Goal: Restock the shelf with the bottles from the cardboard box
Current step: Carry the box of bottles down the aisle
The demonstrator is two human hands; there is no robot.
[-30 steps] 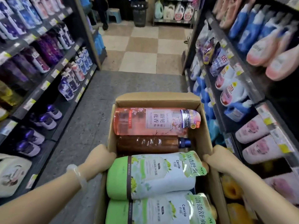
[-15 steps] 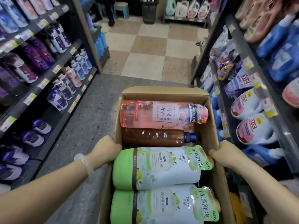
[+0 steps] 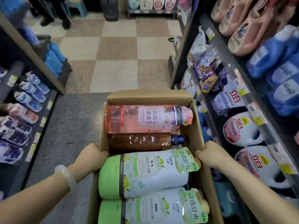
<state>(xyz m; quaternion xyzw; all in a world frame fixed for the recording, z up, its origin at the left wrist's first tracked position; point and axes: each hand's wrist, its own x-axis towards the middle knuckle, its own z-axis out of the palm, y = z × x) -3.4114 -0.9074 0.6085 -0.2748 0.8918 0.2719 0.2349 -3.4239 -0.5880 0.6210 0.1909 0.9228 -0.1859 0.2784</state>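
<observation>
I carry an open cardboard box (image 3: 150,94) in front of me along a shop aisle. My left hand (image 3: 90,160) grips its left wall and my right hand (image 3: 212,156) grips its right wall. Inside lie a pink bottle (image 3: 145,118) at the far end, a brown bottle with a blue cap (image 3: 142,141) behind it, and two green-and-white bottles (image 3: 145,173) nearest me, all on their sides. The fingers of both hands are hidden below the box sides.
Shelves full of detergent bottles and pouches line both sides: purple and blue packs at left (image 3: 27,97), pink, blue and white jugs at right (image 3: 242,130). The aisle opens onto a checkered tile floor (image 3: 116,50). A person's legs (image 3: 53,16) and a bin (image 3: 110,8) stand far ahead.
I have walked forward down the aisle with the box; the shelves slid past and the checkered floor is closer. Both hands keep the same hold on the box.
</observation>
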